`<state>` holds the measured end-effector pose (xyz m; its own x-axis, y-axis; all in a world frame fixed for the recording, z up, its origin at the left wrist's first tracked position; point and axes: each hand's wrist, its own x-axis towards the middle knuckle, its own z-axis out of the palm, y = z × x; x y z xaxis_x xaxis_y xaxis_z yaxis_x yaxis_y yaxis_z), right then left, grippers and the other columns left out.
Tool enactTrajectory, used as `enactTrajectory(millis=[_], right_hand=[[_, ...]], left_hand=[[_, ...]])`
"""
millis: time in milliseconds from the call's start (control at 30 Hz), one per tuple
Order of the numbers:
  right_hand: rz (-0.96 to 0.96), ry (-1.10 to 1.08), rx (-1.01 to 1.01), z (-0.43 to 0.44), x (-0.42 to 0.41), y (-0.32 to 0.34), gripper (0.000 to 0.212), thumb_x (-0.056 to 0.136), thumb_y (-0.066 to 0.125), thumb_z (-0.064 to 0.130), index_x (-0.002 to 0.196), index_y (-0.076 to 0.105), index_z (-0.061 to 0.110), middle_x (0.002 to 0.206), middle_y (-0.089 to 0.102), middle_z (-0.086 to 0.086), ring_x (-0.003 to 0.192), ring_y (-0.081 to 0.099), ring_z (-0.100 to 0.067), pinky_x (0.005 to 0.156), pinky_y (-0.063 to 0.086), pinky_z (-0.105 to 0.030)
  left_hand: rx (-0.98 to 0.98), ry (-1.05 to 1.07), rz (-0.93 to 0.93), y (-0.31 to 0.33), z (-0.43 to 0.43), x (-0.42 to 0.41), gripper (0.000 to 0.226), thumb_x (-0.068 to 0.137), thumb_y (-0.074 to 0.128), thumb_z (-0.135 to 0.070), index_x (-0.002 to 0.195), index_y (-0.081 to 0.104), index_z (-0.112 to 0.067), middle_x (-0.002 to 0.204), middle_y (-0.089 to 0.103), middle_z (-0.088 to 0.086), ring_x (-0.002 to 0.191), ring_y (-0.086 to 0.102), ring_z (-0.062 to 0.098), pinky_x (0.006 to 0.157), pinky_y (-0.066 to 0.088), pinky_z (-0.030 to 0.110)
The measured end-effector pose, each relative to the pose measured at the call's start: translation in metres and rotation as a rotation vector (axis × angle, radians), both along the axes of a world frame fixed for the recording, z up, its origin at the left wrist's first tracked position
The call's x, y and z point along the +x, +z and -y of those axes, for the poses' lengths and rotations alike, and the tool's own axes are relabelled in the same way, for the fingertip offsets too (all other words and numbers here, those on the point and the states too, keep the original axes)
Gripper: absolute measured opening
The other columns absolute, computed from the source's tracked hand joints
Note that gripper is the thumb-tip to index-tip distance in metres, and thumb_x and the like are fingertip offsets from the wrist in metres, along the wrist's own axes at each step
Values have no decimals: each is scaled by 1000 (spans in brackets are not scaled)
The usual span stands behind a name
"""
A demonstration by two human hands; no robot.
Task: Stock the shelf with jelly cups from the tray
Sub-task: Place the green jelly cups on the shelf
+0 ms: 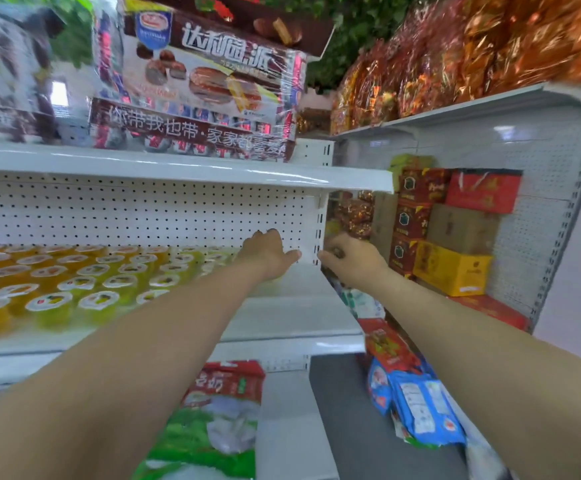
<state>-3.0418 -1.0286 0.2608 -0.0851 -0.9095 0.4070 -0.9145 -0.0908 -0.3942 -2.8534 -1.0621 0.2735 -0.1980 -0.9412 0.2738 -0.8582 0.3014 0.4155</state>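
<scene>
Jelly cups, round, translucent, line white shelf; left hand, right hand: grasp unclear.

The left hand reaches over the shelf, with the right hand just to its right, at the upright post. Jelly cups stand in rows on the shelf left of the left hand. Pie boxes sit on the board above both hands. Stacked cartons lie right of the right hand, and packets lie below it.

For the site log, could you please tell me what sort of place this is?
Most likely a small grocery shop: white pegboard shelving, rows of sealed jelly cups, and stacked cartons in the next bay.
</scene>
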Motion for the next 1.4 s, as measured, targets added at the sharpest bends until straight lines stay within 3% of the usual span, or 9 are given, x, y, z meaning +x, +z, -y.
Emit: enactTrajectory(millis=[133, 267, 567, 733, 900, 1100, 1200, 1333, 1400], right_hand=[[-22, -1, 24, -56, -15, -6, 53, 92, 54, 54, 128, 56, 15, 116, 63, -6, 110, 58, -28, 76, 41, -30], [-1, -24, 74, -109, -26, -26, 58, 90, 64, 46, 134, 51, 12, 126, 62, -10, 115, 58, -28, 90, 47, -32], [20, -83, 263, -176, -51, -119, 60, 84, 72, 41, 135, 51, 17, 130, 60, -8, 119, 55, -26, 80, 36, -23], [28, -107, 374, -191, -61, -180, 60, 83, 74, 35, 134, 52, 15, 132, 58, -8, 119, 55, -26, 90, 42, -30], [43, -148, 569, -197, -61, -257, 62, 84, 73, 38, 136, 50, 14, 138, 54, -10, 127, 51, -27, 99, 41, -32], [167, -173, 790, -215, -47, -361, 58, 84, 73, 33, 132, 53, 5, 132, 57, -12, 125, 51, -27, 98, 36, -29], [230, -207, 933, -235, -39, -417, 60, 83, 73, 36, 131, 53, 7, 132, 57, -11, 125, 53, -27, 99, 39, -31], [321, -251, 1085, -272, -29, -477, 51, 85, 73, 34, 127, 57, 13, 128, 59, -8, 121, 55, -24, 95, 38, -25], [348, -270, 1162, -287, -25, -507, 47, 86, 72, 36, 126, 58, 16, 126, 61, -6, 121, 55, -23, 95, 38, -25]], left_hand=[[0, 13, 1, -13, -59, -11, 60, 93, 52, -56, 131, 50, -10, 134, 53, 12, 122, 51, 31, 96, 44, 37], [46, -2, -17, -39, -109, -17, 55, 93, 57, -50, 128, 52, -8, 132, 56, 11, 121, 52, 30, 97, 45, 37], [206, -55, -82, -140, -166, -22, 48, 85, 70, -37, 125, 54, -14, 123, 58, 13, 118, 50, 30, 91, 39, 32], [330, -66, -67, -209, -176, -25, 48, 86, 70, -38, 125, 55, -16, 127, 56, 11, 116, 53, 29, 96, 42, 35], [493, -96, -35, -291, -190, -32, 45, 84, 71, -36, 121, 56, -14, 114, 60, 16, 112, 53, 30, 90, 40, 32], [744, -117, 2, -403, -214, -29, 44, 84, 70, -38, 120, 56, -18, 119, 60, 7, 118, 53, 27, 91, 42, 31], [868, -129, 34, -457, -227, -22, 45, 84, 71, -39, 121, 57, -18, 114, 62, 10, 111, 57, 27, 85, 43, 30], [1040, -136, 77, -521, -255, -15, 45, 84, 71, -39, 121, 57, -19, 112, 65, 6, 113, 57, 23, 86, 40, 28], [1130, -134, 93, -548, -272, -15, 46, 84, 70, -39, 124, 57, -20, 120, 63, 6, 116, 56, 22, 88, 40, 27]])
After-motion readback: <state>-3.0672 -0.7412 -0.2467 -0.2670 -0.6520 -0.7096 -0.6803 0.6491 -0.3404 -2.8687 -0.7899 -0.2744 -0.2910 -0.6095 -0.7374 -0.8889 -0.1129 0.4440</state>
